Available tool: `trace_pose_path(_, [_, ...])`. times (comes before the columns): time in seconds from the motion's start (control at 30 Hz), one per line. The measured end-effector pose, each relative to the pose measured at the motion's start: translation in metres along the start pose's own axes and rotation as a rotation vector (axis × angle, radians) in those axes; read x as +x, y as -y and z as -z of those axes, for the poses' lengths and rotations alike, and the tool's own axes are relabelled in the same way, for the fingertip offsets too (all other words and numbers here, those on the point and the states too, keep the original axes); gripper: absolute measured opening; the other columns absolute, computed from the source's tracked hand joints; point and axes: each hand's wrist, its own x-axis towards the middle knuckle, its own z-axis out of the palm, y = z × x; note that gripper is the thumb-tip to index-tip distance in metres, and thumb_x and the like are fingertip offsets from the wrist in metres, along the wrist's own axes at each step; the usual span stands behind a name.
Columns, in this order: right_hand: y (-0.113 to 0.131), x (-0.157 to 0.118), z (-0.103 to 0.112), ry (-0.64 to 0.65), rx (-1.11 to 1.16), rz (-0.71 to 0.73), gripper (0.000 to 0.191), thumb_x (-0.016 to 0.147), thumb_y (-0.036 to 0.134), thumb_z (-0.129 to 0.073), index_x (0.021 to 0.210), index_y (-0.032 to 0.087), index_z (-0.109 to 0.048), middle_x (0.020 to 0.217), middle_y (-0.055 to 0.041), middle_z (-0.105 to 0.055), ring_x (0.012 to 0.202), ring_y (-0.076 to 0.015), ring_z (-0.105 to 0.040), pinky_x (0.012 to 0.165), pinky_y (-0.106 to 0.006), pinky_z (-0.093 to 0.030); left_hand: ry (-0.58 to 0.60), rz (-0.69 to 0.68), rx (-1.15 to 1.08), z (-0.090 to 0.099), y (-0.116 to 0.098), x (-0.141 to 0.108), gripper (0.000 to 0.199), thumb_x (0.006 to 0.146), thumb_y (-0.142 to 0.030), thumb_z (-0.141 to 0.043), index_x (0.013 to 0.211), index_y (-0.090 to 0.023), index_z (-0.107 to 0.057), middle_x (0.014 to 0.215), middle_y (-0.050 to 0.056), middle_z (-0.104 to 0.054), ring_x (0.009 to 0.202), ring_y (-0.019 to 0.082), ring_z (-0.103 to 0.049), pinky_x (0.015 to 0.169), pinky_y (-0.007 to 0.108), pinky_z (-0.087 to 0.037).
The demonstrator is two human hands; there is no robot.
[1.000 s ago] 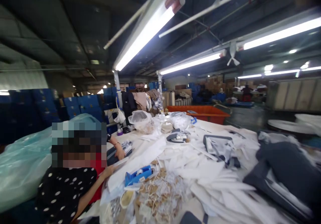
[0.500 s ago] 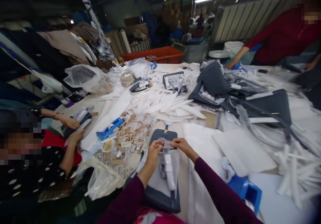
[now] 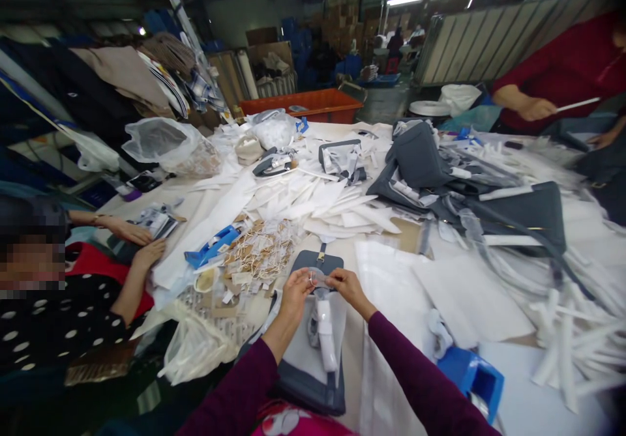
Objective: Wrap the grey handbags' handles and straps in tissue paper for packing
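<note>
Both forearms in dark purple sleeves reach forward, and the left hand (image 3: 296, 288) and right hand (image 3: 345, 285) meet with fingertips pinched on a small clear plastic wrapper (image 3: 317, 278). It sits over a flat grey leather bag (image 3: 313, 351) at the near edge of the cluttered white table (image 3: 489, 305). A pile of beige paper tags (image 3: 264, 253) lies just left; bare room opens to the right.

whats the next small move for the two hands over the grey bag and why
Probably draw the clear plastic wrap down toward the white-wrapped strap: left hand and right hand both pinch its top edge above the grey bag, with the strap lying just below.
</note>
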Motion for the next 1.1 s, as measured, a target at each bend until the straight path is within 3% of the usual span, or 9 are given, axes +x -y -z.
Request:
trace_pose_path(0.1, [0.008, 0.002, 0.001, 0.024, -0.090, 0.068, 0.017, 0.077, 0.027, -0.063, 0.063, 0.018, -0.064, 0.067, -0.0011, -0.058, 0.065, -0.0138, -0.051, 0.064, -0.025, -0.034, 0.023, -0.112, 0.198, -0.004, 0.003, -0.002, 0.032, 0.069, -0.024, -0.067, 0.099, -0.018, -0.058, 0.100, 0.009, -0.066, 0.080, 0.019, -0.065, 0.082, 0.036, -0.049])
trace_pose_path(0.23, [0.014, 0.004, 0.003, 0.058, -0.152, 0.143, 0.019, 0.077, 0.026, -0.065, 0.060, 0.019, -0.062, 0.067, -0.0014, -0.056, 0.071, -0.0149, -0.050, 0.069, -0.026, -0.033, 0.220, -0.514, 0.851, -0.013, -0.001, -0.012, 0.026, 0.081, -0.015, -0.048, 0.102, -0.021, -0.063, 0.105, 0.009, -0.063, 0.101, 0.024, -0.058, 0.094, 0.040, -0.041])
trace_pose_path(0.3, [0.013, 0.001, 0.004, 0.070, -0.147, 0.157, 0.020, 0.080, 0.026, -0.064, 0.061, 0.019, -0.062, 0.067, -0.0007, -0.056, 0.070, -0.0144, -0.051, 0.069, -0.025, -0.034, 0.128, -0.692, 1.188, -0.015, -0.007, -0.016, 0.033, 0.082, -0.012, -0.048, 0.111, -0.021, -0.061, 0.115, 0.010, -0.058, 0.112, 0.027, -0.049, 0.099, 0.044, -0.035])
trace_pose_path(0.37, [0.009, -0.003, 0.004, 0.076, -0.123, 0.150, 0.019, 0.081, 0.025, -0.061, 0.063, 0.019, -0.062, 0.066, 0.0001, -0.056, 0.068, -0.0136, -0.052, 0.066, -0.024, -0.035, 0.040, -0.723, 1.432, -0.013, -0.015, -0.016, 0.028, 0.080, -0.013, -0.053, 0.105, -0.020, -0.062, 0.112, 0.011, -0.057, 0.108, 0.028, -0.048, 0.094, 0.043, -0.036])
trace_pose_path(0.47, [0.008, -0.010, 0.005, 0.065, -0.083, 0.119, 0.009, 0.081, 0.019, -0.059, 0.074, 0.018, -0.065, 0.069, 0.0006, -0.058, 0.067, -0.0134, -0.054, 0.065, -0.023, -0.039, 0.149, -0.684, 1.657, -0.008, -0.024, -0.012, 0.013, 0.083, -0.011, -0.051, 0.082, -0.020, -0.061, 0.090, 0.007, -0.059, 0.091, 0.025, -0.052, 0.079, 0.036, -0.040])
trace_pose_path(0.6, [0.015, -0.018, 0.005, 0.031, -0.043, 0.197, 0.039, 0.070, 0.017, -0.071, 0.108, 0.022, -0.064, 0.100, -0.0032, -0.060, 0.086, -0.0168, -0.055, 0.077, -0.027, -0.044, 0.337, -0.864, 1.684, -0.008, -0.026, -0.008, 0.019, 0.089, -0.012, -0.044, 0.082, -0.020, -0.060, 0.088, 0.007, -0.060, 0.089, 0.023, -0.052, 0.079, 0.034, -0.041])
trace_pose_path(0.7, [0.017, -0.022, 0.000, -0.057, 0.032, 0.228, 0.020, 0.072, 0.021, -0.072, 0.092, 0.023, -0.071, 0.095, -0.0042, -0.059, 0.091, -0.0197, -0.052, 0.083, -0.032, -0.042, 0.541, -0.860, 1.454, -0.011, -0.019, 0.002, 0.019, 0.090, -0.014, -0.042, 0.088, -0.018, -0.061, 0.094, 0.007, -0.061, 0.093, 0.020, -0.054, 0.084, 0.033, -0.045])
trace_pose_path(0.83, [0.008, -0.029, -0.009, -0.174, 0.208, 0.096, 0.009, 0.078, 0.028, -0.067, 0.073, 0.023, -0.073, 0.082, -0.0041, -0.062, 0.083, -0.0198, -0.054, 0.081, -0.034, -0.042, 0.477, -0.660, 1.237, -0.005, -0.002, 0.028, 0.036, 0.088, -0.009, -0.033, 0.113, -0.013, -0.059, 0.106, 0.010, -0.064, 0.092, 0.018, -0.060, 0.089, 0.035, -0.049])
trace_pose_path(1.1, [-0.007, -0.054, 0.000, -0.282, 0.449, -0.115, 0.024, 0.078, 0.040, -0.064, 0.085, 0.019, -0.074, 0.091, -0.0055, -0.070, 0.089, -0.0219, -0.062, 0.085, -0.034, -0.045, 0.430, -0.584, 1.472, 0.009, 0.016, 0.051, 0.041, 0.083, -0.005, -0.037, 0.112, -0.013, -0.065, 0.116, 0.011, -0.064, 0.111, 0.020, -0.056, 0.101, 0.034, -0.042])
